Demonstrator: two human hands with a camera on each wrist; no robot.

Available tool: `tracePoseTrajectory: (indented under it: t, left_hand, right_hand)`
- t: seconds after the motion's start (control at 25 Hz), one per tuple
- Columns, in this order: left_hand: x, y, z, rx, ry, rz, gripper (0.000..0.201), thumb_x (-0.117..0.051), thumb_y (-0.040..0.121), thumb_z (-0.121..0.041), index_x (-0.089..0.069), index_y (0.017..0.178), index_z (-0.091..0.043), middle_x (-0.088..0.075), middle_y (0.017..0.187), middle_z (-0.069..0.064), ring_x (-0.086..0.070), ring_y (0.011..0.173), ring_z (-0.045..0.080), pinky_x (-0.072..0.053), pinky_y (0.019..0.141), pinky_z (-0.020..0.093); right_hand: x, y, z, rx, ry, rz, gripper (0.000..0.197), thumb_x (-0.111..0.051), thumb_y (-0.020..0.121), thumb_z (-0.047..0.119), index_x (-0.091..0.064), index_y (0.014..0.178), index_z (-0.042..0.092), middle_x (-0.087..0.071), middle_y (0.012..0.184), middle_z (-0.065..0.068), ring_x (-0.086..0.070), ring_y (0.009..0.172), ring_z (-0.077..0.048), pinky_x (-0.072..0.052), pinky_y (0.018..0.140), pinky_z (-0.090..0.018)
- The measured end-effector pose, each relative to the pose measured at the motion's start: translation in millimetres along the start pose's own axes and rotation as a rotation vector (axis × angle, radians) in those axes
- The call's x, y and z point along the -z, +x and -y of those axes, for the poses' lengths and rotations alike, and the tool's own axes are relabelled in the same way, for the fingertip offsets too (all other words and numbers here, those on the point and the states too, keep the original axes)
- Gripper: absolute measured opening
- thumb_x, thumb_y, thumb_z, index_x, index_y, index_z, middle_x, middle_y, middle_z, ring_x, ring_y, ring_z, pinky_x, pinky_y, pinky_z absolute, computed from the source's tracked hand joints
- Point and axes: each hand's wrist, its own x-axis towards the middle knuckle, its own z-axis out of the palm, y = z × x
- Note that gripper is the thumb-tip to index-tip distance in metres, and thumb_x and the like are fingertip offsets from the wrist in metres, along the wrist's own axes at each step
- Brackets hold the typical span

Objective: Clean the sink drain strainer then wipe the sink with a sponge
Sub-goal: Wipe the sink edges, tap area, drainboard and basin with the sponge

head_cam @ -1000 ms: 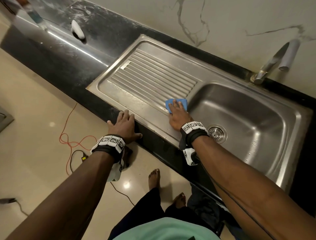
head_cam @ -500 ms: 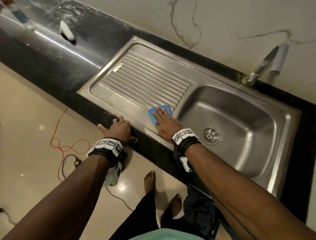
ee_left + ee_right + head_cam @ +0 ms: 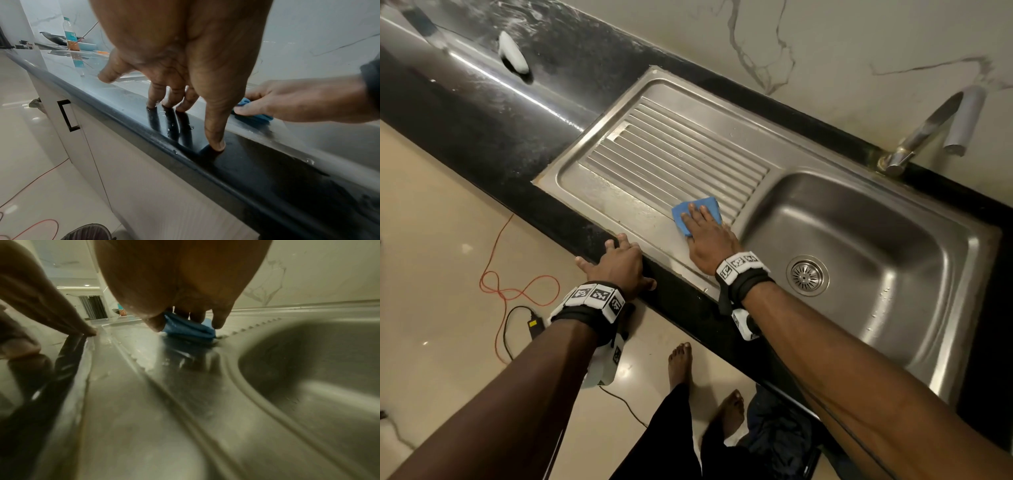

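- My right hand (image 3: 707,236) presses the blue sponge (image 3: 697,216) flat on the drainboard (image 3: 654,154), fingers spread over it, just beside the bowl's edge.
- My left hand (image 3: 619,262) rests spread on the black counter (image 3: 482,113) edge, holding nothing.
- The strainer (image 3: 807,275) sits in the drain and looks clear, so I judge that step done; the wipe is under way, how much remains I cannot tell.
- Only the head view shows the strainer; the left wrist view alone shows my fingertips (image 3: 216,144) on wet stone.

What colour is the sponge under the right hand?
Blue sponge, clearest in the head view.
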Motion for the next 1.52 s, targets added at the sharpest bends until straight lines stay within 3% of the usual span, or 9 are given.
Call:
tracePoseTrajectory:
  t: [0.16,0.44,0.72,0.92,1.16,1.52]
  left_hand:
    - [-0.2,2.0,-0.6,0.010,-0.009,0.009,0.080,-0.078,0.090,-0.045,-0.040,0.155,-0.016,-0.007,0.176,0.009,-0.015,0.160,0.041,-0.009,0.115,0.087]
    - [-8.1,6.2,4.9,0.010,-0.021,0.006,0.093,-0.075,0.092,-0.048,-0.025,0.164,-0.019,0.002,0.177,0.005,-0.003,0.163,0.037,-0.016,0.116,0.084]
    - [-13.1,10.3,9.9,0.001,-0.040,0.034,0.095,-0.070,0.096,-0.048,-0.013,0.167,-0.019,0.011,0.177,0.005,0.007,0.163,0.036,-0.013,0.117,0.083]
    - [-13.0,8.9,6.5,0.007,-0.054,0.036,0.092,-0.068,0.098,-0.047,-0.016,0.167,-0.017,0.012,0.177,0.006,0.008,0.162,0.038,-0.011,0.118,0.082]
    - [-15.1,11.8,8.8,0.007,-0.036,0.038,0.093,-0.070,0.096,-0.049,-0.018,0.166,-0.016,0.010,0.177,0.007,0.006,0.163,0.038,-0.018,0.116,0.083]
    - [-18.8,15.9,13.5,-0.013,-0.056,0.053,0.095,-0.069,0.097,-0.046,-0.013,0.168,-0.015,0.015,0.176,0.007,0.011,0.162,0.037,-0.022,0.120,0.078]
  right_hand:
    - [-1.4,3.2,-7.4,-0.030,-0.046,-0.040,0.062,-0.039,0.102,0.024,-0.015,0.159,0.023,-0.003,0.168,0.004,-0.004,0.155,-0.019,-0.016,0.120,-0.055]
    - [26.9,54.7,-32.1,-0.157,-0.028,-0.057,0.068,-0.048,0.098,0.024,-0.016,0.157,0.022,-0.006,0.168,0.000,-0.005,0.155,-0.024,-0.020,0.119,-0.059]
    - [57.6,88.9,-56.3,-0.258,0.087,-0.028,0.066,-0.043,0.100,0.020,-0.013,0.159,0.021,-0.001,0.168,0.000,0.000,0.155,-0.024,-0.020,0.119,-0.058]
    - [38.4,53.4,-50.7,-0.227,0.061,-0.044,0.070,-0.046,0.100,0.019,-0.011,0.160,0.017,-0.001,0.168,-0.001,0.000,0.155,-0.024,-0.023,0.120,-0.057]
    - [17.9,3.1,-54.6,-0.200,0.052,-0.084,0.070,-0.044,0.101,0.023,-0.008,0.160,0.017,0.000,0.168,-0.001,0.001,0.155,-0.023,-0.017,0.121,-0.054]
    - [48.8,49.3,-66.6,-0.222,0.144,-0.029,0.059,-0.036,0.105,0.027,-0.014,0.159,0.022,-0.002,0.168,0.003,0.000,0.155,-0.020,-0.017,0.122,-0.055]
